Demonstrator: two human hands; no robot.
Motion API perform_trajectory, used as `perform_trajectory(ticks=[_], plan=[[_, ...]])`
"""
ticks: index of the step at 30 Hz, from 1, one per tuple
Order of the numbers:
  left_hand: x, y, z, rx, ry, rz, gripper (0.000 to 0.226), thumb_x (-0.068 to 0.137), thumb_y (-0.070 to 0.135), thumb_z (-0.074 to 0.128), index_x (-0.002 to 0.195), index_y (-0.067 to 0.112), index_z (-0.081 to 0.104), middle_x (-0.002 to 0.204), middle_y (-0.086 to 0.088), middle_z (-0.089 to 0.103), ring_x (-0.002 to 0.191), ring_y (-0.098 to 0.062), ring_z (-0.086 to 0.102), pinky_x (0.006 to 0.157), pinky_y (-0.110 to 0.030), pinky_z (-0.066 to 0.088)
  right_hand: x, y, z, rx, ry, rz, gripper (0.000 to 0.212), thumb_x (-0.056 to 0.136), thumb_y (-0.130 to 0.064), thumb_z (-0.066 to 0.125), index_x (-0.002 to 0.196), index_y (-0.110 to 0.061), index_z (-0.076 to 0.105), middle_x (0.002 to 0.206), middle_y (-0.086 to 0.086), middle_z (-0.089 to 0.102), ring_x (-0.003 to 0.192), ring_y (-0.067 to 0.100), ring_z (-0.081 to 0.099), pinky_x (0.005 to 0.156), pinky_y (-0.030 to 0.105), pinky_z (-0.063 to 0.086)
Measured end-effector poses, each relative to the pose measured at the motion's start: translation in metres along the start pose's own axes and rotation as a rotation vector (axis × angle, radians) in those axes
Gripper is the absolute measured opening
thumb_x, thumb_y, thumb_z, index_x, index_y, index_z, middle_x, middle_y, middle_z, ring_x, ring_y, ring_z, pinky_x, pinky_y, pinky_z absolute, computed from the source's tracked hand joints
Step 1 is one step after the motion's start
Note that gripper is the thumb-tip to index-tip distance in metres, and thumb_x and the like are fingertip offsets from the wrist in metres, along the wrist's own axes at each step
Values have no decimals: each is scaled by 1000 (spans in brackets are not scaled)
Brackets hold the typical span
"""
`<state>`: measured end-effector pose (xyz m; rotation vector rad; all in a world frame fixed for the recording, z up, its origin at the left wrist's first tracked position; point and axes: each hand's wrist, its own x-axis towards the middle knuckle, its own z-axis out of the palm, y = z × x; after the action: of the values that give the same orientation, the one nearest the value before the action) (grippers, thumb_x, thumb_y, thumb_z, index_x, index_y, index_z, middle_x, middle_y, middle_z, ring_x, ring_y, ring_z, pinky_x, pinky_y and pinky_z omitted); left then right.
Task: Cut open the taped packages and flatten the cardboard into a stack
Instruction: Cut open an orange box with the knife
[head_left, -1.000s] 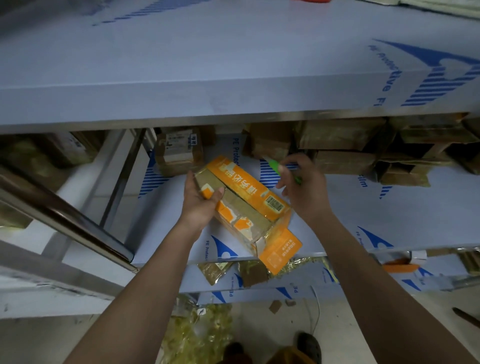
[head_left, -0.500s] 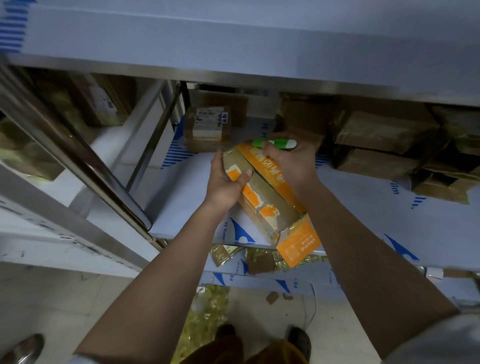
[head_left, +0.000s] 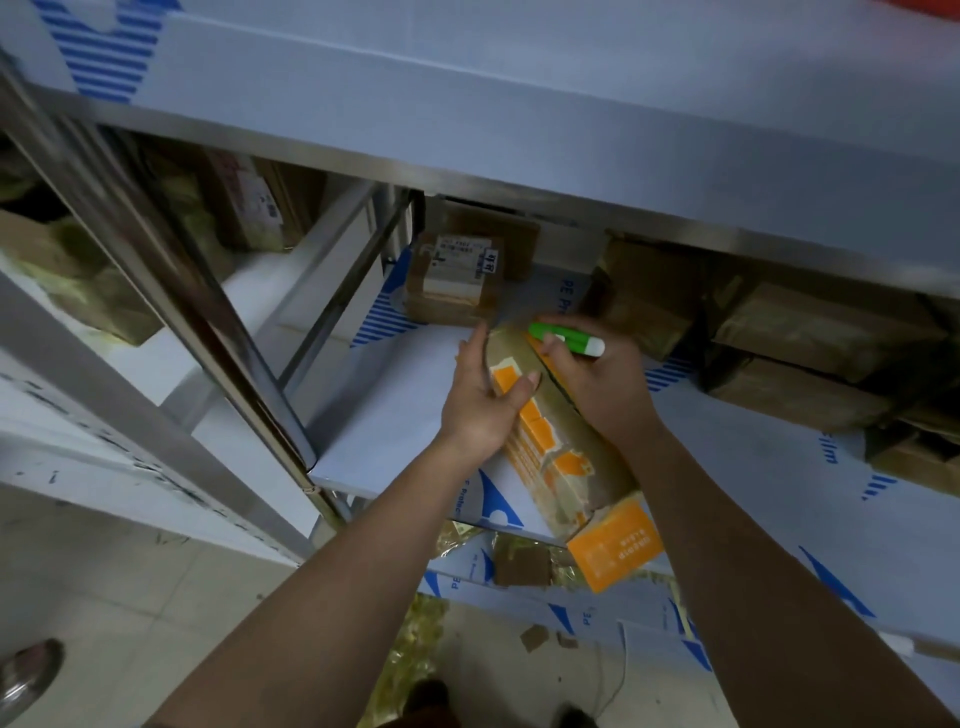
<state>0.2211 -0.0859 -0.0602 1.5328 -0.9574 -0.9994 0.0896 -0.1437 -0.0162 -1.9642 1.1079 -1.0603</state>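
a long orange and brown cardboard package wrapped in clear tape (head_left: 563, 457) lies slantwise on the middle shelf of a metal rack covered in white film with blue print (head_left: 400, 415), its far end pointing toward 11 o'clock and its near orange end flap hanging over the shelf's front edge toward 5 o'clock. the left hand (head_left: 480, 395) holds the package's far end from the 9 o'clock side, palm against the side face, fingers (head_left: 475, 343) straight along it and the thumb laid across the top. the right hand (head_left: 597, 384) rests on the package from the 3 o'clock side, its fingers curled tight around a green and white plastic box cutter (head_left: 566, 339) that lies crosswise over the far end, green tip toward 9 o'clock; the blade cannot be made out.

just beyond the hands, at 12 o'clock, a small brown taped box with a white shipping label (head_left: 457, 280) sits at the back of the same shelf. at 2 to 3 o'clock a crowd of brown taped cardboard parcels (head_left: 810, 338) fills the right part of the shelf. the upper shelf (head_left: 519, 104) overhangs all of this. at 9 o'clock, in the neighbouring bay, more parcels are dim and blurred. on the lower shelf under the package lies a scrap of brown cardboard (head_left: 521, 565), and small bits lie on the pale tiled floor (head_left: 130, 597) at 6 o'clock.
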Motion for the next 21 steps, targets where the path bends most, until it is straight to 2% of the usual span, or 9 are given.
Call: perform_trajectory(ticks=[3,7,12,16,21], plan=[[-2,-5,1,-30,8,14,80,83,46,71,145,48,20,144,5,44,115,-10,59,99,-42,52,1,3,2,-63,-7,-11,23,92,-22,61,109,-15,74,105,-2,73,98,11,67,87,36,55],[-2,-9,1,-27,13,45,74,85,46,70,143,49,23,141,6,46,108,-5,61,97,-41,53,3,4,2,-98,-20,5,26,92,-31,58,111,-21,72,106,-5,72,98,12,67,87,42,55],[-4,-11,0,-54,11,31,79,67,66,70,130,68,23,153,3,38,116,-13,61,99,-41,52,5,3,5,-153,-13,31,27,90,-35,55,109,-24,71,103,-6,72,96,14,67,82,45,56],[-3,-13,-1,-65,11,12,77,62,67,72,122,79,24,152,1,42,115,-18,63,96,-41,54,10,0,11,-132,23,109,25,82,-39,57,99,-26,71,94,-8,72,89,15,68,75,45,57],[-4,-11,-2,-40,22,9,78,65,67,71,127,73,24,151,2,42,117,-19,61,98,-41,53,12,1,11,-125,7,126,22,79,-32,60,96,-20,69,92,-4,72,87,18,67,75,47,56]])
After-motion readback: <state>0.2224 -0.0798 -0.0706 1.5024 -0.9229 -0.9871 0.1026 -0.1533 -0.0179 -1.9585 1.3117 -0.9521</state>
